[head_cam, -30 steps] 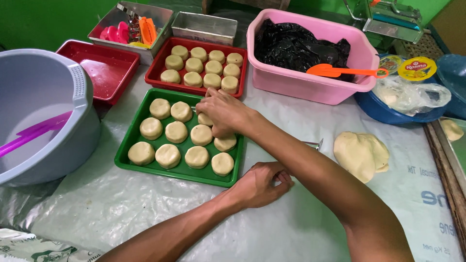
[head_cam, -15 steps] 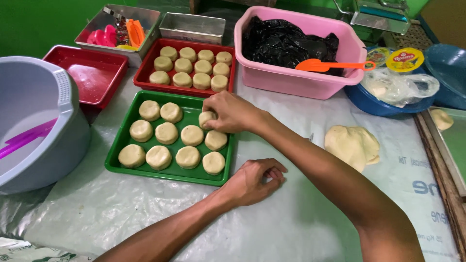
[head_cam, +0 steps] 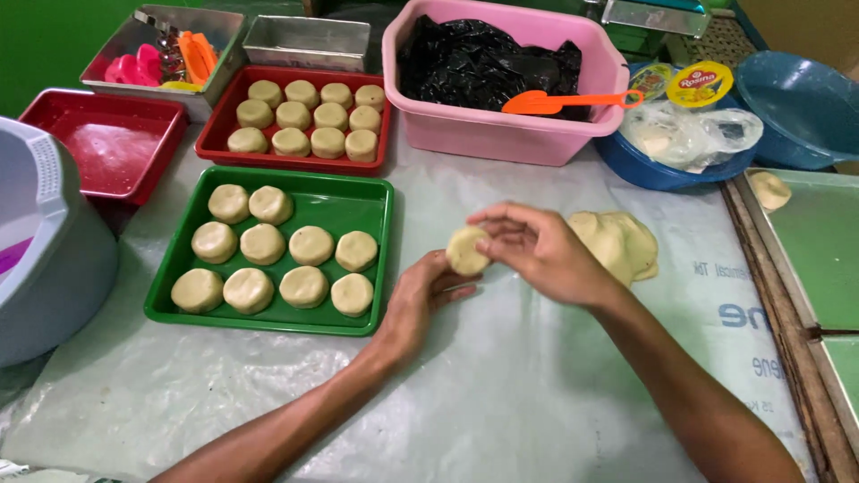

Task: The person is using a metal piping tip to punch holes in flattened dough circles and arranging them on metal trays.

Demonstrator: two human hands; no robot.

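round yellow-lidded tub with red label, clear plastic bag beneath

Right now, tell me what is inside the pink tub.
The pink tub holds crumpled black plastic, which fills most of it. An orange scoop rests across its front rim. Whatever lies beneath the plastic is covered and cannot be seen.

Light: bright, even and diffuse, apparently from above.
Shadows: soft and faint under the hands and the green tray.
Glare: pale sheen on the plastic sheet (strongest near left).
Sharpness: crisp centrally; the far corners bent slightly.
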